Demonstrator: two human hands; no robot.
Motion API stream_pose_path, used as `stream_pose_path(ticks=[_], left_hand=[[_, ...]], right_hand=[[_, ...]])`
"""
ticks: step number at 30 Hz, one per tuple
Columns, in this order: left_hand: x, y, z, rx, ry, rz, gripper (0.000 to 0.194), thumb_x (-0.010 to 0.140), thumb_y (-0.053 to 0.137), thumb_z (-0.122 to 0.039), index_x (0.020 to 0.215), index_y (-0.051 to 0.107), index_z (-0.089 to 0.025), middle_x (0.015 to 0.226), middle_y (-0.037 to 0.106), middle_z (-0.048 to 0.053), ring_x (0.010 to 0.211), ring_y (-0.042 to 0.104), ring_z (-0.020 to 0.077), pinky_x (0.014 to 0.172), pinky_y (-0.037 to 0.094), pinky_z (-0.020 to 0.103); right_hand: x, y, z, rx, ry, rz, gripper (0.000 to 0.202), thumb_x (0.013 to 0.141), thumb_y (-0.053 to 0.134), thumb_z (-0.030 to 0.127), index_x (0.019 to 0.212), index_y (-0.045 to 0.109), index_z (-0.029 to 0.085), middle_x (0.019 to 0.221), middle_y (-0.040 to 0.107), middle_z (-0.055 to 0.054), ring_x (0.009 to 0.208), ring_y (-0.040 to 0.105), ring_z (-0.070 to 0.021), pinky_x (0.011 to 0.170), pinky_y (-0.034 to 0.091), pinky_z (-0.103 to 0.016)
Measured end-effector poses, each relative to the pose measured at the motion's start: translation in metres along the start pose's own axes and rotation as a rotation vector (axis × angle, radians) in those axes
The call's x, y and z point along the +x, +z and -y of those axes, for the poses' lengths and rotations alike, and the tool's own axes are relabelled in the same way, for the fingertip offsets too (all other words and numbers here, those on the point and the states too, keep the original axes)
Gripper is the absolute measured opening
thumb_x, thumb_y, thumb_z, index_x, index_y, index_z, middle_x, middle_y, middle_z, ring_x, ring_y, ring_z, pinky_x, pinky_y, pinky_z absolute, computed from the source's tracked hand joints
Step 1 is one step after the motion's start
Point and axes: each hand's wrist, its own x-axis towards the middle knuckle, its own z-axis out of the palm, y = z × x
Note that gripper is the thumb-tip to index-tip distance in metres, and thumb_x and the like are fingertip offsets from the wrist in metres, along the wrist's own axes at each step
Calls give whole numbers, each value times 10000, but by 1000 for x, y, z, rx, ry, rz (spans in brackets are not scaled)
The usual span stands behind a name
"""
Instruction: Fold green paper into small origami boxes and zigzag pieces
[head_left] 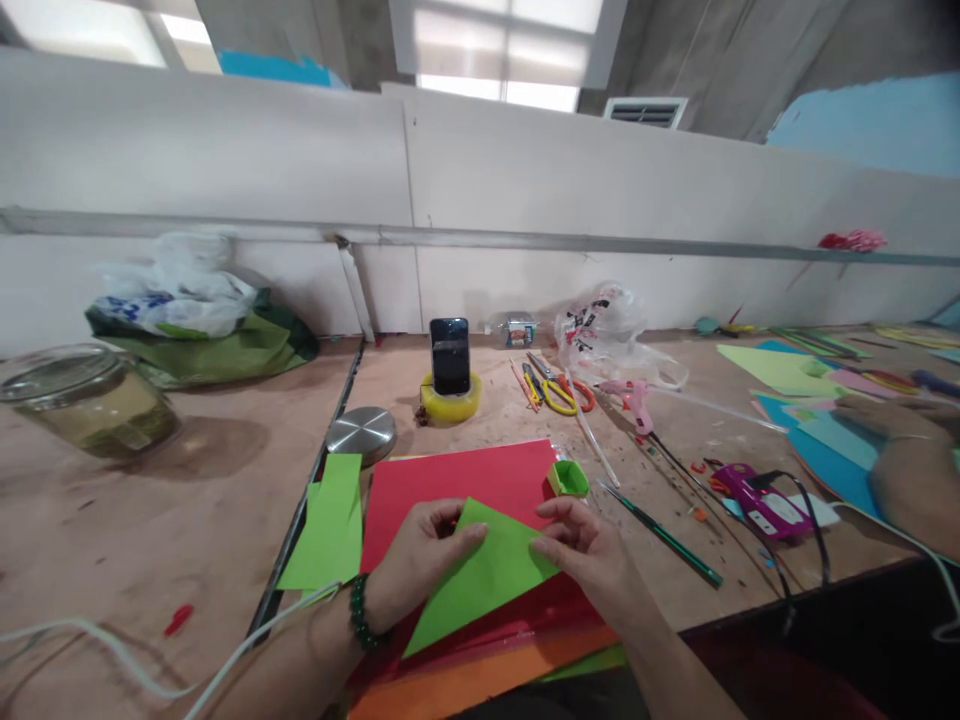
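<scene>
Green paper (491, 575), triangular in outline, sits over the red sheet (465, 475), the left hand (435, 545) gripping its upper left edge with the thumb on top and the right hand (577, 545) pinching its right corner between thumb and fingers. Small green paper box (568, 480) at the red sheet's far right corner; green strips (330, 520) to its left, green-handled tool (671, 540) to its right, orange sheet (487, 678) showing along its near edge, phone (450, 355) upright beyond it on the bench (225, 520).
</scene>
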Motion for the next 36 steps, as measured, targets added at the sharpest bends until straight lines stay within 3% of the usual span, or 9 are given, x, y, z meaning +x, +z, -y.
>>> stream_pose_path(ticks=[4,10,19,25,31,36], left_hand=[[0,0,-2,39,-6,-85,402,624,731,-521,578,634,-134,503,540,-21,489,430,94,456,335,207],[-2,-1,-6,96,19,-133,394,639,685,-514,518,590,-151,448,454,-50,458,354,78,446,284,212],[-5,-3,-10,63,-30,-159,423,627,711,-561,603,677,-140,537,623,13,508,501,130,476,391,231],[-6,-3,-12,46,-58,-154,470,585,742,-604,617,698,-137,552,660,19,504,528,132,478,410,228],[-4,-5,-11,-17,-129,-125,486,549,766,-616,669,725,-146,645,724,46,562,600,165,537,472,253],[-3,-5,-11,22,-103,-115,481,579,733,-635,624,700,-157,575,691,27,516,573,151,506,450,248]], right_hand=[[-3,5,5,-86,-21,-18,423,579,798,453,836,581,196,564,610,37,584,600,-158,588,472,-280],[-5,3,6,-121,-35,-32,473,583,791,476,901,579,198,616,621,19,641,635,-186,624,509,-309],[-10,6,6,-27,-41,-8,506,599,780,327,1046,571,217,787,644,2,698,649,-178,630,523,-279],[-7,7,4,-61,-32,-109,495,571,787,345,999,585,201,726,590,27,599,573,-135,563,470,-250],[-6,4,6,-46,-18,-64,486,614,763,388,1023,574,207,675,560,59,563,551,-113,555,459,-241],[-6,5,5,-25,14,-69,506,584,791,434,978,569,208,594,549,70,586,601,-152,598,498,-278]])
